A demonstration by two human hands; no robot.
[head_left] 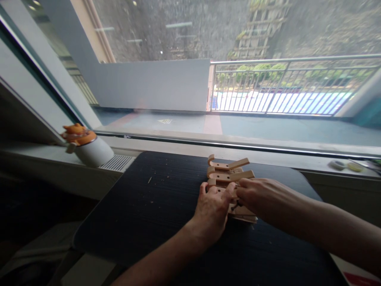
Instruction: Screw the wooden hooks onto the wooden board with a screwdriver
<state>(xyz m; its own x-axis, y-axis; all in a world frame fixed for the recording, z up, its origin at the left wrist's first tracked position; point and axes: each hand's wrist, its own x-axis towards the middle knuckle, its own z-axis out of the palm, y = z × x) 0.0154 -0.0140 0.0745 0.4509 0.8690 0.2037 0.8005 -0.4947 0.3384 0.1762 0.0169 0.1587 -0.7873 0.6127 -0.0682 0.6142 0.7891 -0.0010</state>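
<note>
A light wooden assembly (229, 172) of several stacked hooked slats lies on a black table (143, 210) near the window. My left hand (212, 210) rests on its near left side, fingers curled over the wood, thumb pressing the top. My right hand (257, 194) comes in from the right and pinches a slat at the middle of the piece. Both hands cover the near half of the assembly; a small dark part shows between them.
A white pot (93, 153) with an orange cat figure (77, 133) stands on the sill at left, beside a vent grille (117, 163). Wood crumbs (150, 179) dot the table. Small round items (347, 165) lie on the sill at right. Window glass runs behind.
</note>
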